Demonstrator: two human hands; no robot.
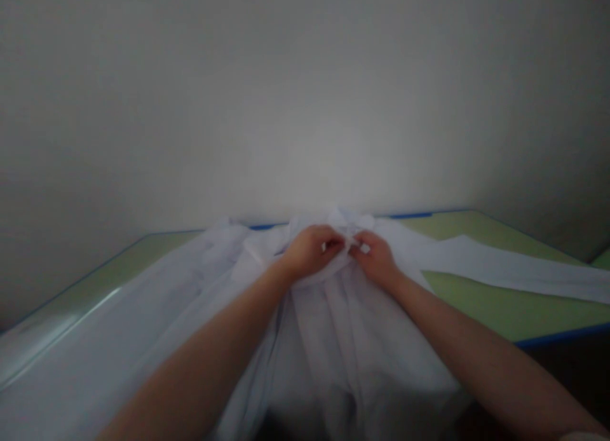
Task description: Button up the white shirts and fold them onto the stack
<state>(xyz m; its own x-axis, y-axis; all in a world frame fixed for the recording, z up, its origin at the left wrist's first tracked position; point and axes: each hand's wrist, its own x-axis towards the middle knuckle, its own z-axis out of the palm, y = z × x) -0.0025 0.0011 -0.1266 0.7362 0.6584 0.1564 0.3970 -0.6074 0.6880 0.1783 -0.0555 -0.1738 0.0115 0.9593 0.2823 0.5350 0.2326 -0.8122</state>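
Note:
A white shirt-like garment (157,326) lies spread over a green table (495,301), one sleeve stretched out to the right. My left hand (312,249) and my right hand (376,255) meet at the garment's far end near the collar. Both hands are closed, fingers pinching the white fabric between them. The fingertips almost touch each other. What exactly sits between the fingers is too blurred to make out beyond the cloth.
The table has a blue edge (562,335) and stands against a plain pale wall (305,98). The garment's sleeve (515,266) crosses the bare green top on the right. A dark gap shows below the table's right front edge.

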